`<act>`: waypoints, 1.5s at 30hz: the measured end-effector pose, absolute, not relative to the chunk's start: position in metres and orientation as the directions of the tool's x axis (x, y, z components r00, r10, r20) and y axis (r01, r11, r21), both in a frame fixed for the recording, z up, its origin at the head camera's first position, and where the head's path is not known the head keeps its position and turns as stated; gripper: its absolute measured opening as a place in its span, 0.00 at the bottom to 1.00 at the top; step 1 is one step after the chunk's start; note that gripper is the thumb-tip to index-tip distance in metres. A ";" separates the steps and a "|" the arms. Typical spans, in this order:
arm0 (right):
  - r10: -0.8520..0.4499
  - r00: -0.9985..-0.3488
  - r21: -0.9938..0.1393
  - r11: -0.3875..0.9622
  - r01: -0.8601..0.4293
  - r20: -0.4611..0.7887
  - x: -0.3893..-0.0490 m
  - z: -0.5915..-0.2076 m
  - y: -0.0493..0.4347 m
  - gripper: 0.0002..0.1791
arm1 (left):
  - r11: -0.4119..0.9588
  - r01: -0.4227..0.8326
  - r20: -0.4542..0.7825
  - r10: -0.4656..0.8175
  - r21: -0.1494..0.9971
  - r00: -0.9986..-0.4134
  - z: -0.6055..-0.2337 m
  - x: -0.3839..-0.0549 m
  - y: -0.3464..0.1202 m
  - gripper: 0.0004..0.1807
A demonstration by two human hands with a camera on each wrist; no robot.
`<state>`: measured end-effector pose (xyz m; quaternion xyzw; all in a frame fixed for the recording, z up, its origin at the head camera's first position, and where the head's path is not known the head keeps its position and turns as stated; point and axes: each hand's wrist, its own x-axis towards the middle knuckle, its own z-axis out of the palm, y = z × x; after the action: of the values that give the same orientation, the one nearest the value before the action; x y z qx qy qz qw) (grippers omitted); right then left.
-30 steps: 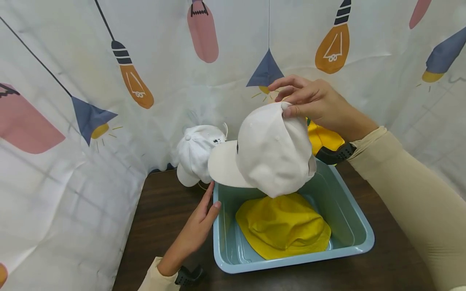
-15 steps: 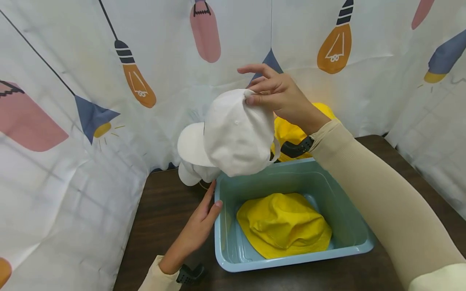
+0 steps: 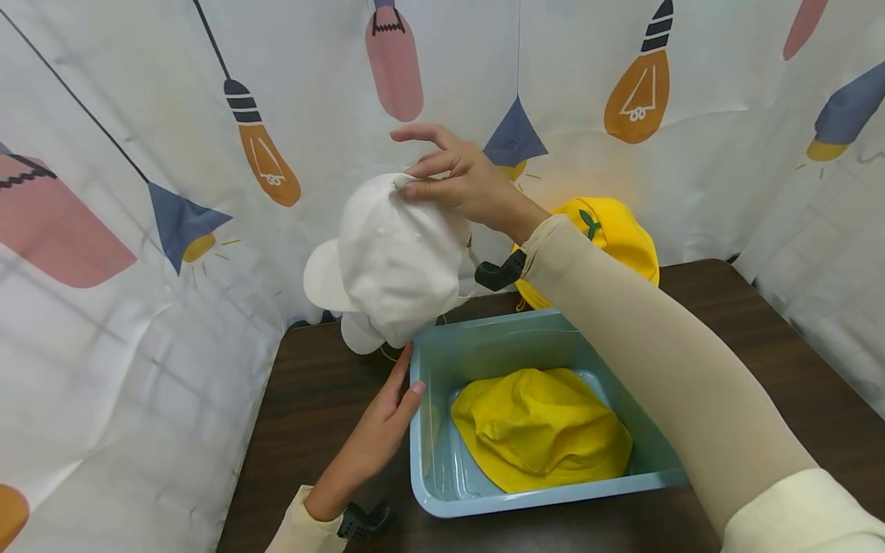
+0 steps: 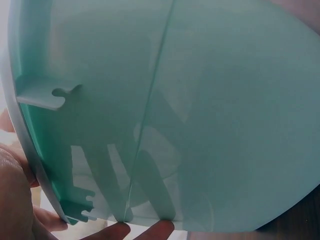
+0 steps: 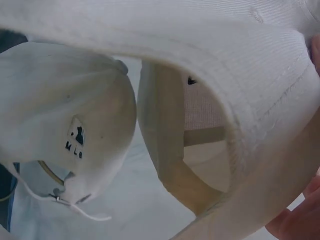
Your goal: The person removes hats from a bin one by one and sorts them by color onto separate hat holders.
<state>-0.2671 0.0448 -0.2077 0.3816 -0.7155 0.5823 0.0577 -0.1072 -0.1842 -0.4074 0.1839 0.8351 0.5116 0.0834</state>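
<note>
Thumb and fingers of my right hand [image 3: 463, 180] pinch a white baseball cap [image 3: 397, 253] by the top of its crown. The cap hangs with its brim to the left, in front of a second white cap [image 5: 75, 120] that bears a small lettered patch and a cord. Most of that second cap is hidden in the head view. My left hand [image 3: 373, 430] rests along the left side of a light blue plastic tub [image 3: 484, 503]; in the left wrist view, fingertips [image 4: 162, 227] touch its outer wall. Inside the tub lies a crumpled yellow hat [image 3: 542, 422].
Behind the tub, a yellow hat [image 3: 611, 234] with a green sprout mark stands on the dark wooden table [image 3: 311, 392], partly covered by my right sleeve. A white curtain [image 3: 332, 84] printed with lamps surrounds the table at the back and sides.
My right hand has carried the white cap leftward from over the tub to in front of the second white cap. The rear yellow hat has come into fuller view. My left hand stays at the tub.
</note>
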 end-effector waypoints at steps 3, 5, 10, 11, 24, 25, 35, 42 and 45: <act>-0.490 -0.705 -0.797 0.034 -0.603 0.512 -0.275 -0.212 0.034 0.10 | 0.393 0.230 0.058 0.402 0.891 -0.914 -0.408 -0.107 -0.184 0.37; -0.496 -0.710 -0.806 0.034 -0.591 0.499 -0.279 -0.215 0.028 0.11 | 0.382 0.230 0.060 0.407 0.895 -0.912 -0.408 -0.107 -0.185 0.37; -0.496 -0.717 -0.806 0.056 -0.589 0.490 -0.283 -0.225 0.014 0.11 | 0.367 0.222 0.059 0.407 0.903 -0.911 -0.409 -0.107 -0.185 0.37; -0.495 -0.719 -0.806 0.059 -0.589 0.489 -0.283 -0.227 0.012 0.11 | 0.368 0.219 0.056 0.405 0.903 -0.913 -0.409 -0.107 -0.185 0.37; -0.491 -0.778 -0.829 0.179 -0.531 0.393 -0.312 -0.269 -0.023 0.11 | 0.399 0.196 0.036 0.374 0.896 -0.927 -0.409 -0.105 -0.185 0.37; -0.492 -0.782 -0.833 0.183 -0.522 0.382 -0.314 -0.271 -0.024 0.11 | 0.400 0.194 0.035 0.373 0.896 -0.927 -0.409 -0.105 -0.185 0.37; -0.505 -0.822 -0.861 0.261 -0.437 0.264 -0.319 -0.289 -0.029 0.11 | 0.400 0.198 0.036 0.377 0.895 -0.925 -0.410 -0.106 -0.185 0.37; -0.534 -0.812 -0.842 0.306 -0.445 0.235 -0.321 -0.299 -0.035 0.13 | 0.394 0.183 0.024 0.375 0.901 -0.927 -0.409 -0.105 -0.185 0.37; -0.542 -0.807 -0.838 0.308 -0.451 0.235 -0.322 -0.302 -0.038 0.14 | 0.393 0.176 0.019 0.371 0.902 -0.929 -0.410 -0.106 -0.185 0.37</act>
<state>-0.3219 -0.0376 -0.3024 0.3074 -0.8075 0.5013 -0.0453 -0.1056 -0.1846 -0.4096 0.1646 0.8295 0.5256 0.0928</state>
